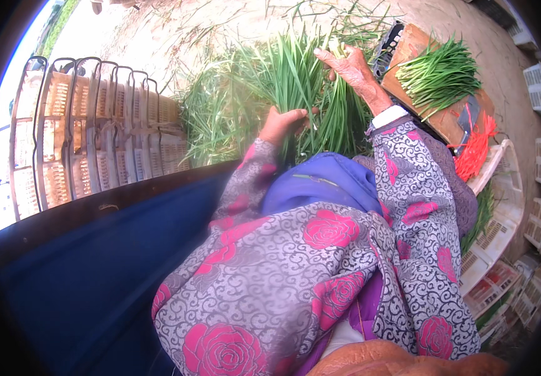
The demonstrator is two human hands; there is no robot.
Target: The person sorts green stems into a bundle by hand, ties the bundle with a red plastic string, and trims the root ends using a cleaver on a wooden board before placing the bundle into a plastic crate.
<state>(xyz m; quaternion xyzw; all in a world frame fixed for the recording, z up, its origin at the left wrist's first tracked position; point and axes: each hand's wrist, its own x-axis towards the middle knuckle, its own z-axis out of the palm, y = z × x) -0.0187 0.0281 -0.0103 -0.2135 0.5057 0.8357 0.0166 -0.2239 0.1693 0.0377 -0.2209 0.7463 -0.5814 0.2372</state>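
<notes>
My left hand [281, 125] is closed around the lower part of a bunch of long green chives [292, 75], whose leaves fan upward. Beside it, to the right, my right hand [353, 70] grips a second bunch of chives [341, 122]. The pale stem ends of that bunch poke up above the hand, and its leaves hang down towards my lap. Part of the right hand's fingers is hidden behind the stems. A heap of loose chives [220, 100] spreads on the ground to the left of both hands.
A neat chive bunch [443, 75] lies on a wooden board [408, 53] at right, with red ties [476, 150] by its near end. Below is a pale plastic crate [493, 232]. Stacked crates in metal frames [89, 125] stand left; more white crates [539, 88] line the far right.
</notes>
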